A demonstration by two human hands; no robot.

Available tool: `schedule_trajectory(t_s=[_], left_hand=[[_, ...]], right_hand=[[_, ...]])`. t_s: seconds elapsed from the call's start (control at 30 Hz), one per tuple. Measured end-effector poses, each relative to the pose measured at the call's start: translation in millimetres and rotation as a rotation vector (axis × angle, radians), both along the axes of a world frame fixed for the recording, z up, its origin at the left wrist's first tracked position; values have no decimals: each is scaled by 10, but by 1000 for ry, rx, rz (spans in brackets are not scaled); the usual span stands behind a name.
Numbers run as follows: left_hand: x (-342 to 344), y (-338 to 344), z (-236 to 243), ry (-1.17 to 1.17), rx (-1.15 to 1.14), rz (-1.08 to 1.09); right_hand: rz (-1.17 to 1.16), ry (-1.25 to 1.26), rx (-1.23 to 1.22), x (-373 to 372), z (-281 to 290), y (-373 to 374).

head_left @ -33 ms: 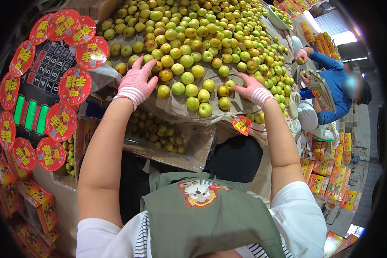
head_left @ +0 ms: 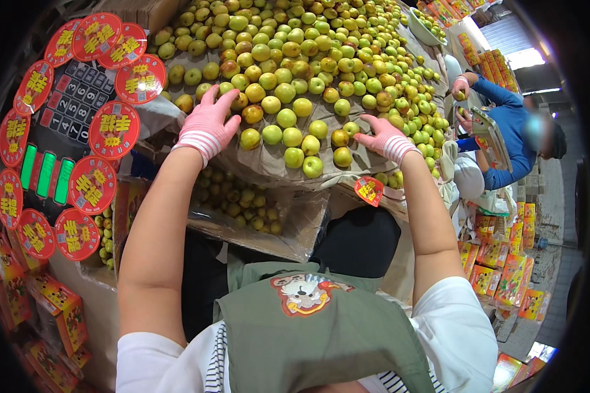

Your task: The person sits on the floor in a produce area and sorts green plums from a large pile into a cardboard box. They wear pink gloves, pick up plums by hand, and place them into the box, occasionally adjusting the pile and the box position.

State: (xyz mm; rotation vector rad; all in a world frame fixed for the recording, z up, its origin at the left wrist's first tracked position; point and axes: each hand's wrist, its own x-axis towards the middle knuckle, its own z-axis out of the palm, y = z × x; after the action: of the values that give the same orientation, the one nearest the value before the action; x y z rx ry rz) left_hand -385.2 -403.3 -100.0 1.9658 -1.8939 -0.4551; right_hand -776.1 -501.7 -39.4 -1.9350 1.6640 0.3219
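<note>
Green and brown-flecked jujubes point(head_left: 301, 107) lie in a wide heap on a grey-brown cloth point(head_left: 233, 157). My left hand point(head_left: 210, 124), in a pink knitted glove with a white-striped cuff, rests at the heap's left near edge, palm down. Its fingers are spread, with the tips beside several fruits and nothing held. My right hand point(head_left: 385, 136), gloved alike, reaches in from the right with its fingers apart. Its thumb and fingertips are next to a jujube point(head_left: 351, 128), and whether they touch it I cannot tell. Several loose jujubes lie between my hands.
Below the cloth's front edge stands a plastic-lined carton point(head_left: 288, 239) holding more jujubes. A keypad panel point(head_left: 72, 105) ringed by round red stickers is at left. Another person point(head_left: 505, 131) in blue works at right, near stacked orange-red boxes point(head_left: 498, 268). A white basin point(head_left: 426, 29) sits far right.
</note>
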Motion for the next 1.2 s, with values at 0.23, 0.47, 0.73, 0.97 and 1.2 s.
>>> schedule_trajectory(t_s=[0.23,0.47,0.73,0.97,1.2], left_hand=[[2,-117,53,29,46,12],[12,-93,63,217,63,-41],[3,34,117,285,65,-217],[146,124,77,387,-15,3],[129,12,15,393,-77,60]], right_hand=[[175,-48,2,768,-76,531],[419,-526,-29,1237,-33,454],[222,-313,-522,1319,-81,-1670],[109,52,-360,1687,-418,-2309],[394,-81,-260,2254,-127,-1294]])
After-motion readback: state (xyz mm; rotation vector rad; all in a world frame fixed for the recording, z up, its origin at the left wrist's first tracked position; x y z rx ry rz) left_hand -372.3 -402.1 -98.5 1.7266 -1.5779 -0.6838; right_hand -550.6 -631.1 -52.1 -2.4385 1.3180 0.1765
